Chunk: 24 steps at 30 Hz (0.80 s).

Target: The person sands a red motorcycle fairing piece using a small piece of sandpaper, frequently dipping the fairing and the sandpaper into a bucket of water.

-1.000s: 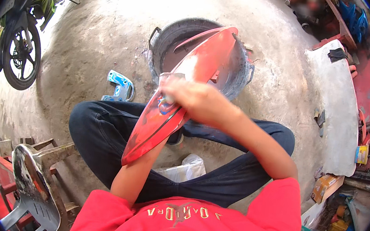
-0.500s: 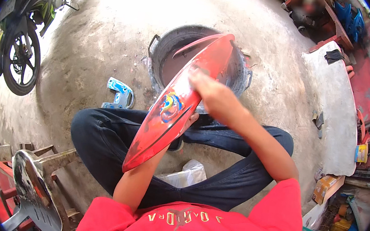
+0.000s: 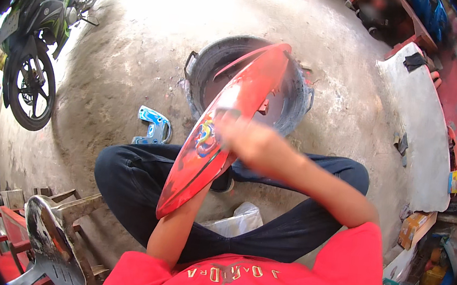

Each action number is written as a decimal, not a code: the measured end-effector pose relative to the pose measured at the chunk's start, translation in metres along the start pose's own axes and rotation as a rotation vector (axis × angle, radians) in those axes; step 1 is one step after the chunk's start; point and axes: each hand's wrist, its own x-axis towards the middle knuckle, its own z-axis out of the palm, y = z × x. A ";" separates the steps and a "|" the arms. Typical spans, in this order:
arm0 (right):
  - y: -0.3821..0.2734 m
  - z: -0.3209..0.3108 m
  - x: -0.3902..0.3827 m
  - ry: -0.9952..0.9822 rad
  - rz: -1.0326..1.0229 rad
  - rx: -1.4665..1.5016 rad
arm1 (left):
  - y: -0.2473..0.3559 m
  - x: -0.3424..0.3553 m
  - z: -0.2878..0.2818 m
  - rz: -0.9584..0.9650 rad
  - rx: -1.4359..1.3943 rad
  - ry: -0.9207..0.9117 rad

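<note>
A long red motorcycle body panel (image 3: pixel 244 94) with a multicoloured emblem and dark scuffs slants across my lap, its far end over a round black tub (image 3: pixel 189 91). My left hand is beneath the panel, holding it up; its fingers are hidden, and only the left forearm (image 3: pixel 175 228) shows below the near end. On top, my right hand (image 3: pixel 243 138) presses a small grey piece of sandpaper (image 3: pixel 227 112) against the surface beside the emblem. Motion blurs these fingers. Murky brownish water stands in the tub.
A blue-and-white plastic part (image 3: pixel 155 126) lies on the concrete left of the tub. Farther left stands a motorcycle (image 3: pixel 35 50). Along the right is a pale slab (image 3: pixel 420 123) with dark scraps. A worn chair (image 3: pixel 56 241) is at lower left, and a clear plastic bag (image 3: pixel 246 216) lies between my legs.
My right hand has slid down the panel toward me, from above the emblem to beside it. The left hand's fingertips, earlier visible at the panel's edge, are now covered. The view has shifted slightly.
</note>
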 end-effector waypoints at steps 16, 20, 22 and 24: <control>0.002 -0.009 0.003 0.001 -0.170 -0.011 | 0.008 -0.013 0.053 -0.322 0.157 -0.136; 0.023 -0.015 0.003 0.087 0.216 0.016 | 0.012 -0.010 0.066 -0.457 0.111 -0.217; 0.023 -0.018 0.001 0.091 0.229 0.099 | 0.013 -0.010 0.068 -0.485 0.148 -0.241; 0.016 -0.021 0.000 0.023 0.176 0.092 | 0.014 -0.011 0.072 -0.471 0.241 -0.264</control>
